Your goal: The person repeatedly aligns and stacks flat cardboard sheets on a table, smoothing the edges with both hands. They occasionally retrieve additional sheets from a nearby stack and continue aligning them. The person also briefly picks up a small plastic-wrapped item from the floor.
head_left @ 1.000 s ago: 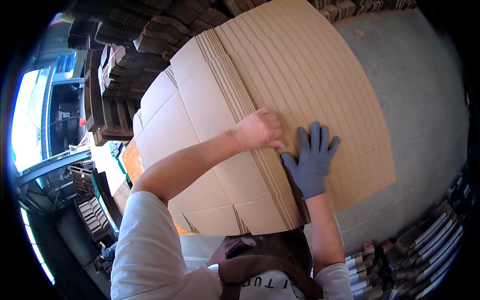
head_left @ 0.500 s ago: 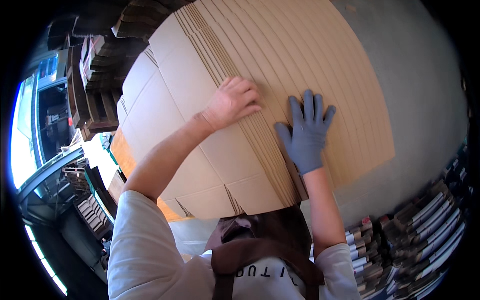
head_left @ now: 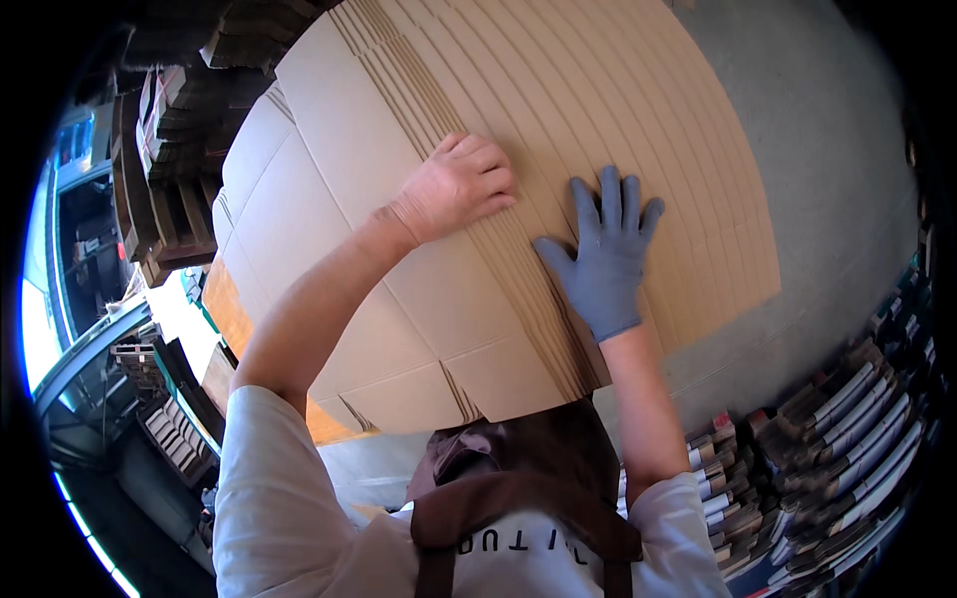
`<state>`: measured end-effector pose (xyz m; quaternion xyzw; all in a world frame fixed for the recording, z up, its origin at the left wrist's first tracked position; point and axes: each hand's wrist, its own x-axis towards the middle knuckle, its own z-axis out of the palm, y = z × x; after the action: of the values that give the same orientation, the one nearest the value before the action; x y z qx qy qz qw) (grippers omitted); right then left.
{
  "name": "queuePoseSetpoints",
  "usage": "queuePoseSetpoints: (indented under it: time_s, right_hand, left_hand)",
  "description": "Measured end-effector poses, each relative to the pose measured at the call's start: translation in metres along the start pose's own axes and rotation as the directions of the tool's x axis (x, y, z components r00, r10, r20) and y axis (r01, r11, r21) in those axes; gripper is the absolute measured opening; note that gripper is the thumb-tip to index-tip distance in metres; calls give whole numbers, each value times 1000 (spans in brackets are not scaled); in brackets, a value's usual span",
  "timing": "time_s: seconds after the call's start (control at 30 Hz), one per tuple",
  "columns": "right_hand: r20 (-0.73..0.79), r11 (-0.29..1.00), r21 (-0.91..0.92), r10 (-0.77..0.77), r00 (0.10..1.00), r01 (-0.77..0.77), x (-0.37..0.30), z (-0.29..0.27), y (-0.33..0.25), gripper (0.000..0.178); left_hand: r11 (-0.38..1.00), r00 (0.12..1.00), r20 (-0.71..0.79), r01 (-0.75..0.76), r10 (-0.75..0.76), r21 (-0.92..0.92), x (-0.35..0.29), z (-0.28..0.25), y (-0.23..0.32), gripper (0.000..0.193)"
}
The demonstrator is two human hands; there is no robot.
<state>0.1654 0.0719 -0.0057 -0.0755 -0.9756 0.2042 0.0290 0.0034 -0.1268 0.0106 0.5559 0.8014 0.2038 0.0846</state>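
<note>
A thick fan of flat brown cardboard box blanks [head_left: 498, 364] spreads in front of me, with slotted flaps and crease lines on its left part and overlapping edges stepping to the right. My left hand [head_left: 459, 187], bare, rests on the closely stacked edges near the middle. Its fingers are curled in, and whatever may be between them is hidden. My right hand [head_left: 606, 264], in a grey glove, lies flat on the fanned sheets to the right. Its fingers are spread and it grips nothing.
Under the left side of the cardboard shows an orange-brown board [head_left: 227, 309]. Wooden pallets [head_left: 179, 219] with stacked material stand at the far left. Several stacks of flat bundles [head_left: 847, 429] fill the lower right, beyond the grey floor [head_left: 827, 169].
The whole view has shifted slightly, so the cardboard sits a little farther left and up. Both hands stay at nearly the same places on the sheets, the left still curled and the right still spread.
</note>
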Motion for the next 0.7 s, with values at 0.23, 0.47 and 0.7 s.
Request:
queuePoseSetpoints:
  time_s: [0.23, 0.47, 0.7]
  right_hand:
    - [-34, 999, -43, -13, 999, 11, -5, 9, 2, 79]
    - [-70, 999, -23, -25, 997, 24, -6, 14, 3, 81]
    - [-82, 1000, -11, -26, 996, 25, -6, 15, 8, 81]
  left_hand:
    - [999, 997, 67, -35, 34, 4, 4, -3, 0, 20]
    - [999, 998, 51, -43, 43, -5, 3, -1, -2, 20]
    - [999, 998, 52, -47, 47, -14, 3, -4, 0, 22]
